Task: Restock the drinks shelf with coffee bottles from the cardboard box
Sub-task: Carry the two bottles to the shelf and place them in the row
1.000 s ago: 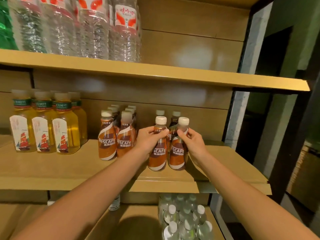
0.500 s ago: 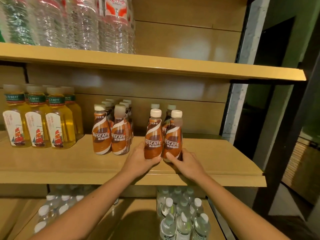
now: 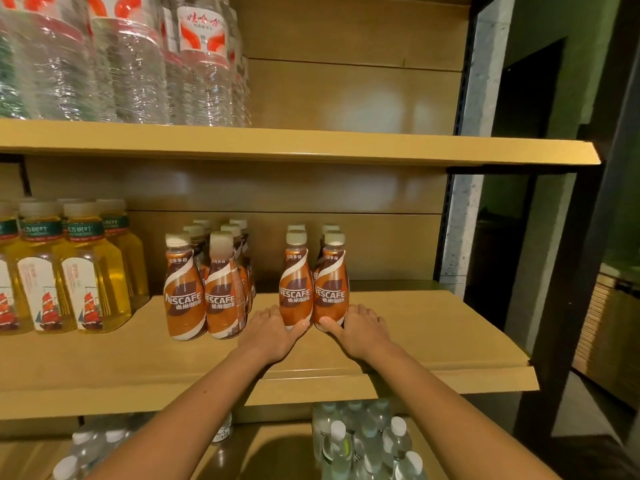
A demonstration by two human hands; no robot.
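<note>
Two brown Nescafe coffee bottles stand side by side on the middle wooden shelf (image 3: 433, 341), with two more right behind them. My left hand (image 3: 273, 332) grips the base of the left front bottle (image 3: 295, 289), thumb across its front. Around the base of the right front bottle (image 3: 331, 289) is my right hand (image 3: 362, 329), its thumb on the front too. A second group of several coffee bottles (image 3: 204, 299) stands a little to the left. No cardboard box is in view.
Yellow tea bottles (image 3: 79, 271) fill the shelf's left end. Large water bottles (image 3: 138, 64) stand on the upper shelf, small water bottles (image 3: 363, 441) on the one below. The shelf is bare to the right of the coffee bottles; a dark upright post (image 3: 568, 271) bounds it.
Both hands slid down from the bottle necks to the bases. The two front bottles now stand on the shelf, a little further back.
</note>
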